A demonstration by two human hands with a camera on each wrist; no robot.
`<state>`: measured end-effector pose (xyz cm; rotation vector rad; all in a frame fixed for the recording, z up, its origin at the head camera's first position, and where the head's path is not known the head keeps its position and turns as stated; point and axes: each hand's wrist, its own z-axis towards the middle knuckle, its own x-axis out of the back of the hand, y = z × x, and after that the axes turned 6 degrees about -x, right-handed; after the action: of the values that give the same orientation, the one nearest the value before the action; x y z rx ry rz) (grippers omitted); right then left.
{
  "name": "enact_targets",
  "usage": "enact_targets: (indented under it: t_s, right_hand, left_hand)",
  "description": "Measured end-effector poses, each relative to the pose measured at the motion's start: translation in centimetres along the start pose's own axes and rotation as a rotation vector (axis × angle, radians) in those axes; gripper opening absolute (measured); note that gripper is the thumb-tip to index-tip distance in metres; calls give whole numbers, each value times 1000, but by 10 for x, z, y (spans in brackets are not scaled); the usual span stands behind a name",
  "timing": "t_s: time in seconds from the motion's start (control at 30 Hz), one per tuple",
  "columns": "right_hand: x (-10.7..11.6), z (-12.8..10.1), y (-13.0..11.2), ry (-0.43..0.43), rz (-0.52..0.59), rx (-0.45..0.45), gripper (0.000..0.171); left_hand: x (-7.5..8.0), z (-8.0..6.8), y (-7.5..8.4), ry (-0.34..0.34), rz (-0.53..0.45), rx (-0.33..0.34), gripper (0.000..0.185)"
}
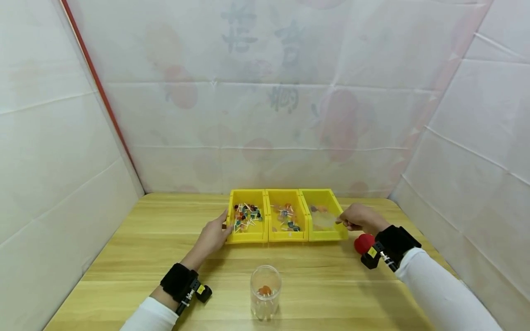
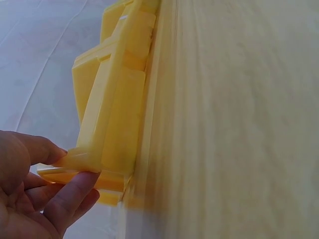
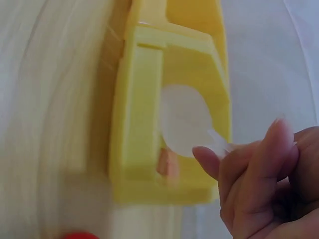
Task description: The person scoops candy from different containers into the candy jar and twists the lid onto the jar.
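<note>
Three yellow bins stand joined in a row. Lollipops with white sticks lie in the left bin and the middle bin. My left hand grips the left bin's outer corner, thumb above the rim and fingers below in the left wrist view. At the right bin, my right hand pinches the narrow end of a pale, rounded, spoon-like piece. Its wide part is over the bin's inside; its exact kind is unclear. Orange and dark pieces show in that bin.
A clear cup holding orange lollipops stands on the wooden table in front of the bins. A red rounded object lies beside my right wrist. White printed cloth hangs behind the table and at both sides.
</note>
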<state>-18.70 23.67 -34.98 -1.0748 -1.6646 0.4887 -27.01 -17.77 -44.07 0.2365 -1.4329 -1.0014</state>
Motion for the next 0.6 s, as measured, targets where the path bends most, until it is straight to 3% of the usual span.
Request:
enact_targets:
  t_s: [0.3,0.6]
  right_hand:
    - [-26,11,7,46,126,-29,15]
    - [-35,15,8,40,252,-10,16]
  left_hand:
    - [0,-1,1,-12,7,-11,68]
    - [5,-3,1,-6,-2,-22,67]
